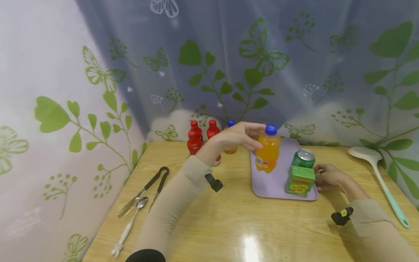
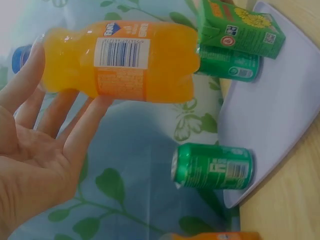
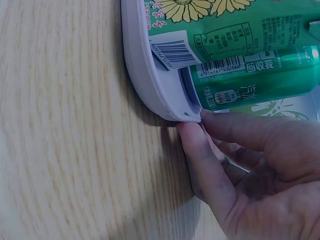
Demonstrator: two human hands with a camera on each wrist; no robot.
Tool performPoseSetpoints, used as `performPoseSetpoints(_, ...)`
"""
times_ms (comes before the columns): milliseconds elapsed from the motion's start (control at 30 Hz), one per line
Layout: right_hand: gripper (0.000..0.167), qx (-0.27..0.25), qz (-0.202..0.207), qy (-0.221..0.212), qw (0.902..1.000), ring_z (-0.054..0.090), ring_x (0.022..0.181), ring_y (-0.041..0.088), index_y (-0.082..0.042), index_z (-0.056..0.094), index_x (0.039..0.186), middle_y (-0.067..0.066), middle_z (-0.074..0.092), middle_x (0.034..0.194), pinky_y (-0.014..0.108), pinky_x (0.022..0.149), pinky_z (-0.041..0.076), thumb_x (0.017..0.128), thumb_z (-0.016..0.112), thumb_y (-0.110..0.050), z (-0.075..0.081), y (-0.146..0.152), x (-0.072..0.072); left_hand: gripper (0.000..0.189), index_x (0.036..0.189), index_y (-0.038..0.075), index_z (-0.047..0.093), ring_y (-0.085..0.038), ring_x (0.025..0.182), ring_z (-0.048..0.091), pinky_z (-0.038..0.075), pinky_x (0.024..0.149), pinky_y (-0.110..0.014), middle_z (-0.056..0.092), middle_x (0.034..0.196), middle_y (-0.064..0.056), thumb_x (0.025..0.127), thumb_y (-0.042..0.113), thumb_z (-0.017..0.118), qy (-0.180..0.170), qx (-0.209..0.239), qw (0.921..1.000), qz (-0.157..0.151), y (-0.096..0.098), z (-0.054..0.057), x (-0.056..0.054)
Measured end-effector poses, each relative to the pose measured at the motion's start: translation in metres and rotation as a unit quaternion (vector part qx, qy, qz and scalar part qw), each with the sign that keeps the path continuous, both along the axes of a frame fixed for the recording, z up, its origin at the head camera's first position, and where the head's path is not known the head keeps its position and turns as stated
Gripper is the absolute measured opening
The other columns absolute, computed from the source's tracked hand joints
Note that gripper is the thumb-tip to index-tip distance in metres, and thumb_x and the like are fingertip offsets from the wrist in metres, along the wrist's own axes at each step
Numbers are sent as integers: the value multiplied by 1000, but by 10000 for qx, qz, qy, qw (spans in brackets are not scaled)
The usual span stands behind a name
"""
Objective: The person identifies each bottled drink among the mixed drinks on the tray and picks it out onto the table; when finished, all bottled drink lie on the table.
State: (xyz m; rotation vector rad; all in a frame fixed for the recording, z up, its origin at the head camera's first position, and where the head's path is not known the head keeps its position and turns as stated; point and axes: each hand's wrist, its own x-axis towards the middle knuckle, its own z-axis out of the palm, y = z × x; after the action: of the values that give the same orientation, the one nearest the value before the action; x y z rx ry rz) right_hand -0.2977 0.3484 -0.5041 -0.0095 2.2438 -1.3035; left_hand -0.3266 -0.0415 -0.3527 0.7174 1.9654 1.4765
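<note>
My left hand grips a bottle of orange soda with a blue cap. In the left wrist view the thumb and fingers are around its neck and upper body, and the bottle is raised off the lilac tray. My right hand pinches the tray's right rim between thumb and fingers, as the right wrist view shows. Beside those fingers, on the tray, stand a green drink can and a green juice carton with yellow flowers. Another green can stands on the tray's far left part, hidden in the head view.
Behind my left forearm several red bottles stand with another blue-capped orange bottle. Tongs and a spoon lie at the left. A slotted ladle lies at the right. A patterned curtain hangs behind the table.
</note>
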Motion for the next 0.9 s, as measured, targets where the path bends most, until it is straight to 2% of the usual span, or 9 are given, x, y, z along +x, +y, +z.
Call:
performPoseSetpoints(133,52,15,-19,-45,10000,67,92,13,14,30,146,14,58,115,31,76,65,104,54,-5,1,2,2,70,156,17,52,-22,133,67,61,104,-38,64,152,-8,93,3,78,-29,69,9997,-223,-11,2,-2)
performPoseSetpoints(300,53,29,-48,-28,10000,67,91,13,15,32,145,12,58,112,31,76,65,102,55,-5,-1,4,3,66,153,15,55,-24,126,70,61,104,-39,67,147,-9,92,2,77,56,93,9998,-153,-26,-1,-7)
performPoseSetpoints(500,49,-29,-41,-8,10000,67,90,13,15,35,142,10,58,109,31,75,65,101,55,-3,-3,6,5,66,156,15,52,-26,125,70,60,106,-47,66,148,-10,95,3,75,0,22,9998,211,-45,-11,-16)
performPoseSetpoints(767,45,-56,-60,-48,10000,68,90,12,14,36,140,7,59,106,31,75,65,102,54,-2,-5,8,4,73,163,13,39,-37,139,61,58,107,-51,45,166,-15,99,3,70,-394,54,9959,816,-61,-22,-26)
performPoseSetpoints(900,44,-52,-65,-78,9999,67,91,11,14,37,140,7,59,106,31,76,65,103,53,-3,-6,9,4,69,161,13,42,-38,137,62,60,105,-50,51,161,-16,99,1,69,-449,141,9935,1037,-62,-25,-26)
